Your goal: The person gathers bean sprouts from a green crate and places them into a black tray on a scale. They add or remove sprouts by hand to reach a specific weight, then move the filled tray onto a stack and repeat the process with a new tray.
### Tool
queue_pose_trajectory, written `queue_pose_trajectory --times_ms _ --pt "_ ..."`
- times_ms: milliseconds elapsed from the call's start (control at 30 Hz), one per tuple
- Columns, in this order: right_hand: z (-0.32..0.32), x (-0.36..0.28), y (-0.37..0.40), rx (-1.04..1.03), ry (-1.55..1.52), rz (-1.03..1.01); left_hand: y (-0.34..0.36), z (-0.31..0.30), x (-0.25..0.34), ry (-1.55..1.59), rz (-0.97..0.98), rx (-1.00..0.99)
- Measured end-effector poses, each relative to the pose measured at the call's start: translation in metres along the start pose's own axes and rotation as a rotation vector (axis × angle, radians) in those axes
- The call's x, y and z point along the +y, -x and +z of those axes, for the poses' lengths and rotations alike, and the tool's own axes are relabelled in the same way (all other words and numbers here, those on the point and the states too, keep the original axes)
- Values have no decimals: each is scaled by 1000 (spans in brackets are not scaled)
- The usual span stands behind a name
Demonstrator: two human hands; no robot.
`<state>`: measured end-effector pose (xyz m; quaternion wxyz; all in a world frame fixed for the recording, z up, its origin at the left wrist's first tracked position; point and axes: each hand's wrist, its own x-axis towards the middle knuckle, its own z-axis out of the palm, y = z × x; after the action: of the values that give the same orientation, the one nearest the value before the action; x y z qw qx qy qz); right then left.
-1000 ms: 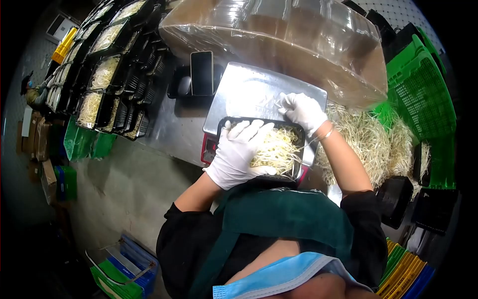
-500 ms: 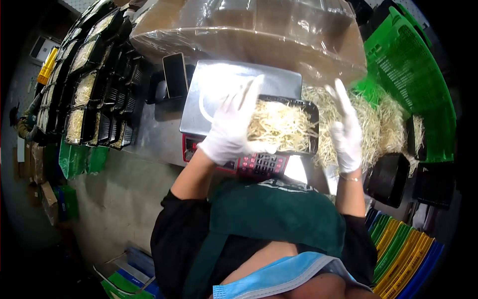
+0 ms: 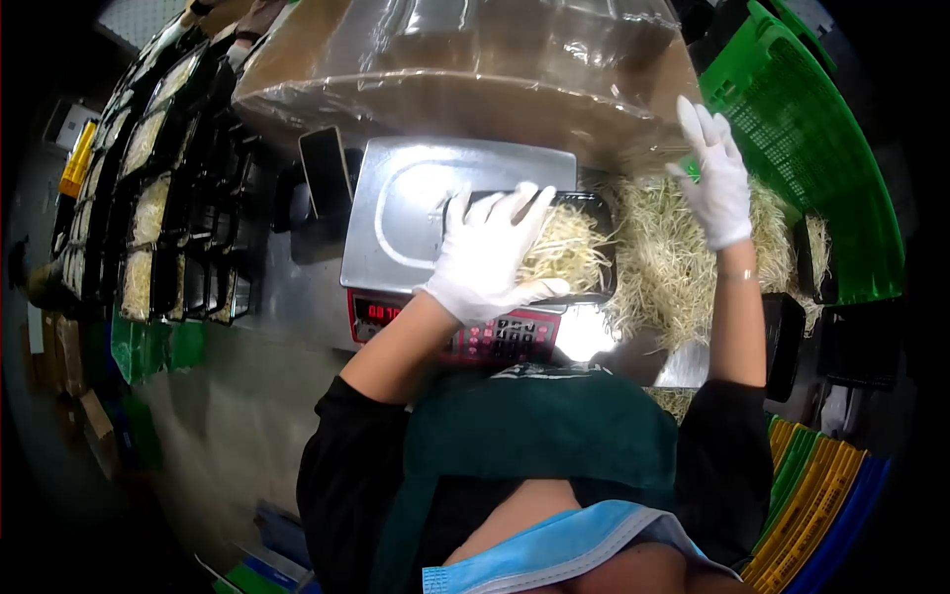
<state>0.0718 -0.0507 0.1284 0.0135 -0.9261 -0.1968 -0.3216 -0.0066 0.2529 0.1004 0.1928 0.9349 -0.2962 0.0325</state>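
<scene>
Tray position: black plastic rectangular tray [image 3: 598, 210], centre of the frame, over the right part of the silver metal scale platform [image 3: 401, 173] and reaching past its right edge; whether its base touches the platform cannot be told.
Tray contents: pale yellow-white bean sprouts [image 3: 569, 247], loosely tangled, some ends lying over the rim at right.
Left hand: white-gloved [image 3: 483, 257], fingers spread over the left part of the tray and its sprouts, thumb along the near side; open, with no closed grip seen.
Right hand: white-gloved [image 3: 720, 193], upper right of the frame, open, fingers extended, holding nothing; nearest things are the large loose sprout pile [image 3: 668, 267] and the green perforated plastic crate [image 3: 807, 148].
Scale readout: red digits [image 3: 381, 312] lit, partly hidden by the left forearm.
Handling, tray (judged): light; thin walls likely to flex if squeezed on one side; smooth plastic may slip against gloves.
Handling, sprouts (judged): soft, moist, brittle; hard pressing would snap or bruise stems, and strands may trail out on tilting.
Hold points (judged): both short end walls, just under the rim, kept level; sprouts best lifted as a loose clump with curved fingers.
</scene>
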Motion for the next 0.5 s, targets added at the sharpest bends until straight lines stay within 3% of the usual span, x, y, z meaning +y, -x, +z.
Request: queue_pose_trajectory --times_ms 33,67,133,167,200,233,267,300,333,367,433,467,500 --pt "18 20 10 -22 201 -7 1 -2 2 -21 35 39" --pt "22 35 15 -11 95 27 2 -14 6 -20 8 -37" --pt "-4 24 3 64 -153 106 13 -28 2 -6 16 41" --pt "-20 9 0 195 -488 112 24 -36 -1 17 23 107" --pt "-46 -24 -12 279 -898 47 28 -55 -6 123 -21 36" --pt "-68 -47 -16 280 -752 -18 35 -54 -25 198 89 123" --pt "-90 -66 -16 172 -292 -101 35 -51 -25 648 11 190" --pt "-95 -86 -12 136 -247 -169 35 -47 -23 1095 -73 272" --pt "-97 -102 -4 135 -276 -180 36 -63 -18 1359 63 245" --pt "-99 -116 4 65 -286 -377 32 -64 -12 1591 167 262" --pt "-100 -134 12 -62 -282 -777 33 -84 8 1507 -107 330" --pt "-97 -133 13 -7 -232 -749 36 -90 5 1470 -6 320" --pt "-120 -138 -5 -163 -413 -470 40 -93 0 1389 28 344"
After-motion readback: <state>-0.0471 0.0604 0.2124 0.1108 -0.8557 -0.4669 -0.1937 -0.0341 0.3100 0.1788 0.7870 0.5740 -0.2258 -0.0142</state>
